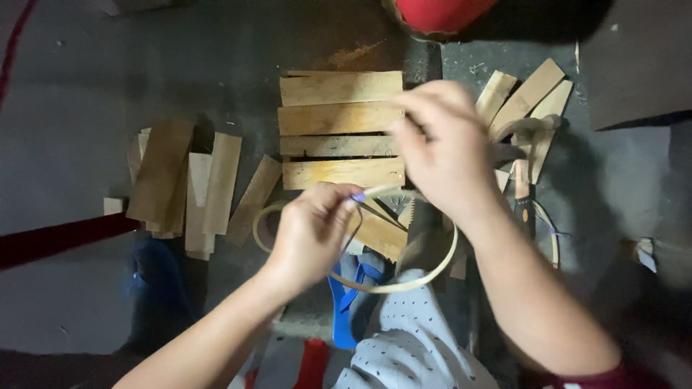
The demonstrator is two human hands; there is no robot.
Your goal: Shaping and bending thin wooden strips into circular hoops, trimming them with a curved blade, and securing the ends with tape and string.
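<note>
A thin bamboo strip is bent into a hoop, held in the air above the floor, just over the person's knee in dotted cloth. The loop's upper run is caught between both hands, while its lower arc sags free below them.

Trouble is likely at that upper run: the strip is under spring tension, and if either pinch is eased it may well snap open and whip back at the fingers. A sharper bend could crack or splinter it, too. A dark-handled blade seems to lie just right of the hoop, though it is too blurred to be named for sure.

The left hand is curled palm-down, its grip narrowed to a thumb-and-finger pinch on the strip's end. The right hand is raised higher with its back to the camera; its fingers are folded over something, but what is pinched cannot be told, since the hand's back hides it.

Behind the hands, a stack of flat wooden slats is laid in rows toward the floor's far edge. More slats are heaped to the left and another fan of them to the right. A second bamboo ring lies by the left wrist, a blue sandal near the knee.
</note>
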